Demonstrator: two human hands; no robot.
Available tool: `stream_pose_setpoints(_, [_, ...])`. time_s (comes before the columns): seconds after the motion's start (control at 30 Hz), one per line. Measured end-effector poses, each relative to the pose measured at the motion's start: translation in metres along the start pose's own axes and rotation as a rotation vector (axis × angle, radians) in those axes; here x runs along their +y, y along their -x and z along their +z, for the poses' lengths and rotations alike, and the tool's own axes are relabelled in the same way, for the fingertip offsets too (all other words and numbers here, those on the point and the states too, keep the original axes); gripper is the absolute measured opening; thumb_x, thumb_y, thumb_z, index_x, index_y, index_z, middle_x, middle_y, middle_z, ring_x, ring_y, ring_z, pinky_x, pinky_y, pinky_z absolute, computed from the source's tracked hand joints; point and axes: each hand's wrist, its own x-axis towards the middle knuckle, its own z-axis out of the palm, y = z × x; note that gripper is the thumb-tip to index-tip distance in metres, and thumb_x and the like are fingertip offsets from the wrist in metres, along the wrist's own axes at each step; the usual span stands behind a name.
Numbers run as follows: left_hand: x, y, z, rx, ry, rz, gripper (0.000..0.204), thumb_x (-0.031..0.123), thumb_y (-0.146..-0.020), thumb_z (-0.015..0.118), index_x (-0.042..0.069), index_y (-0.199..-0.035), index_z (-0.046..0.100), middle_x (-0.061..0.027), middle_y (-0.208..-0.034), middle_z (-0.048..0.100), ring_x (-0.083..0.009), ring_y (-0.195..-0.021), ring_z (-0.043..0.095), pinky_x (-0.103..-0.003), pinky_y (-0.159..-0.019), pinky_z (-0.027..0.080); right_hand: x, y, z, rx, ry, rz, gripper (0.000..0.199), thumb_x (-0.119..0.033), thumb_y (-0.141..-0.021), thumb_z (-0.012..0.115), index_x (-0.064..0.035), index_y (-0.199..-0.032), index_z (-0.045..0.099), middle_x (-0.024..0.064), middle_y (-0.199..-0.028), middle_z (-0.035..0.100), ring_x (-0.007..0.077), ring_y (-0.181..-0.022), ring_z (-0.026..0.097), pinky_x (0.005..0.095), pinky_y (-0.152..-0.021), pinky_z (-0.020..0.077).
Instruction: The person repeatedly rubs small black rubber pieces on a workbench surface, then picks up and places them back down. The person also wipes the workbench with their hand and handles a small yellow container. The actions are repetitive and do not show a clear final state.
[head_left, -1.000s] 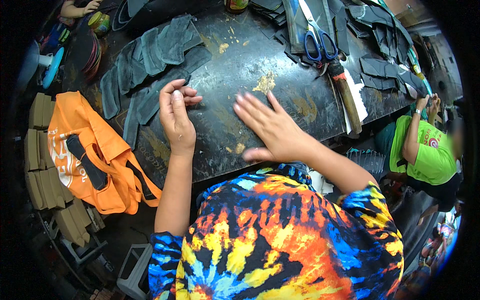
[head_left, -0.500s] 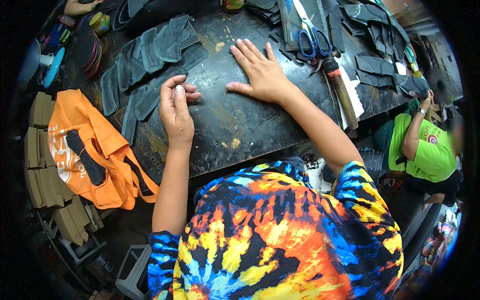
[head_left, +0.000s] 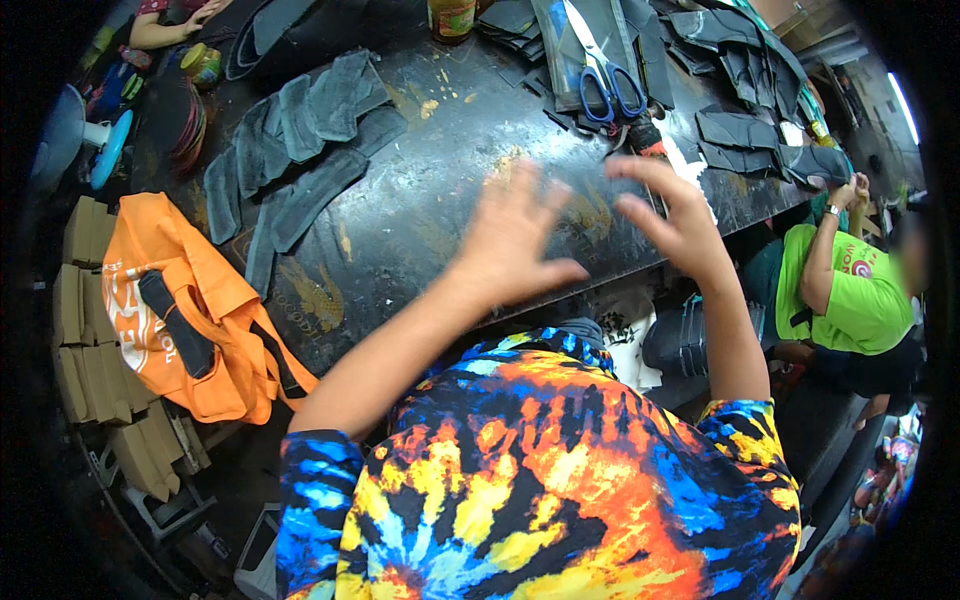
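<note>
My left hand, slightly blurred, reaches over the bare middle of the dark worktable. Its fingers are spread and hold nothing. To its right, my right hand hangs near the table's front edge, thumb and fingers curved but apart, with nothing in them. Just behind that hand lies a tool with a wooden handle and a red band, mostly covered by it. Blue-handled scissors rest farther back on a clear plastic sleeve. Dark grey cut strips lie overlapped at the left.
Stacks of black cut pieces fill the back right. A jar stands at the far edge. An orange bag hangs at the left beside cardboard boxes. A person in a green shirt sits at the right; another person's hand shows back left.
My left hand has swung right across the table and spread its fingers. My right hand has lifted off the tabletop and drawn back to the right, its fingers now curved.
</note>
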Motion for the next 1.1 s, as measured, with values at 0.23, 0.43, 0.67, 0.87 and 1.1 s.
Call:
stream_pose_setpoints(0.23, [0.059,0.007,0.002,-0.399,0.958,0.228,0.038,0.034,-0.100,0.066,0.006,-0.125,0.073,-0.0229,-0.115,0.073,-0.0401,-0.106,0.070,-0.048,-0.091,0.056,0.034,-0.101,0.094,0.005,0.056,-0.144,0.057,-0.034,-0.103,0.065,-0.0072,-0.152,0.053,0.0191,-0.155,0.053,0.0358,-0.147,0.047,0.0459,-0.120,0.0378])
stream_pose_setpoints(0.43, [-0.058,0.056,-0.087,0.563,0.640,-0.254,0.021,0.012,-0.103,0.060,0.001,-0.116,0.071,-0.0126,-0.105,0.073,-0.0237,-0.098,0.071,-0.036,-0.091,0.056,-0.015,-0.021,0.126,-0.453,0.335,-0.375,0.087,-0.059,-0.100,0.054,-0.0039,-0.163,0.030,0.0177,-0.170,0.030,0.0320,-0.160,0.022,0.0599,-0.127,0.0176])
stream_pose_setpoints(0.67, [-0.066,0.092,-0.065,0.026,-0.232,-0.272,0.067,0.038,-0.096,0.067,0.005,-0.152,0.049,-0.0240,-0.159,0.045,-0.0394,-0.151,0.039,-0.054,-0.124,0.030,-0.028,0.000,0.026,-0.627,-0.204,-0.048,0.029,-0.028,-0.092,0.078,-0.0025,-0.106,0.077,0.0141,-0.120,0.076,0.0317,-0.125,0.067,0.0503,-0.113,0.0449])
stream_pose_setpoints(0.87, [0.049,0.027,0.016,-0.132,0.365,0.363,0.093,0.058,-0.089,0.071,0.009,-0.160,0.038,-0.0242,-0.164,0.036,-0.0386,-0.156,0.029,-0.056,-0.126,0.024,-0.040,-0.028,0.013,-0.090,-0.131,-0.059,0.034,-0.011,-0.092,0.075,0.0018,-0.123,0.071,0.0159,-0.126,0.072,0.0287,-0.123,0.066,0.0402,-0.106,0.0491])
stream_pose_setpoints(1.1, [0.009,0.025,-0.035,0.257,0.673,0.275,0.061,0.030,-0.091,0.072,0.003,-0.144,0.057,-0.0249,-0.144,0.059,-0.0417,-0.133,0.055,-0.052,-0.114,0.042,-0.022,-0.038,0.023,-0.080,-0.039,-0.037,0.035,-0.014,-0.097,0.068,-0.0005,-0.129,0.070,0.0166,-0.134,0.069,0.0299,-0.130,0.062,0.0402,-0.112,0.0439])
